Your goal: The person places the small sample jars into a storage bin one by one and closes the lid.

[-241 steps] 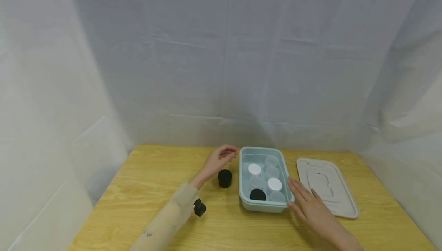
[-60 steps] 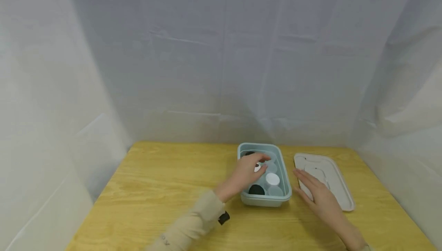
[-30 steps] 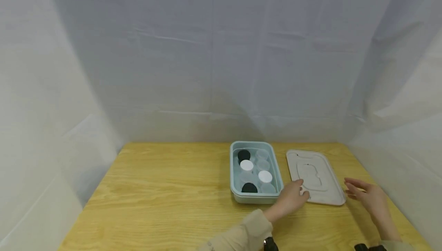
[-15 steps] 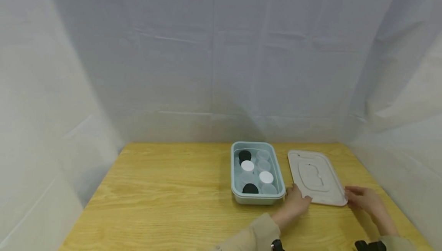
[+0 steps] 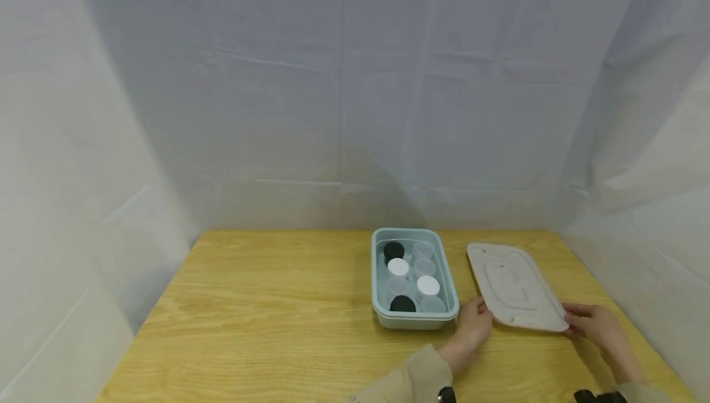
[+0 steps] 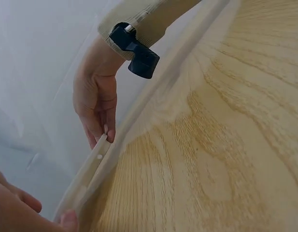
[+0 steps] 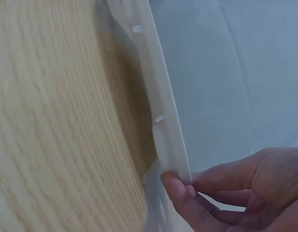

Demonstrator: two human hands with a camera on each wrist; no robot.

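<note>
Table (image 5: 266,317) of pale wood under everything, then lid (image 5: 517,289) tilted off it at the near end, pinched at its near-left corner by left hand (image 5: 474,324) and at its near-right corner by right hand (image 5: 593,324), fingers curled round the rim. Just left of the left grip, pale blue box (image 5: 413,320) with black-capped, white-capped and clear jars (image 5: 413,276), nothing between it and lid. Underside of lid hidden; jar count hard to make out.

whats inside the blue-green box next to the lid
Inside the box stand small clear jars: two with black caps, two with white caps, and some clear ones with no coloured cap. Whether the jars hold anything is too small to tell, and the box floor is mostly covered.
</note>
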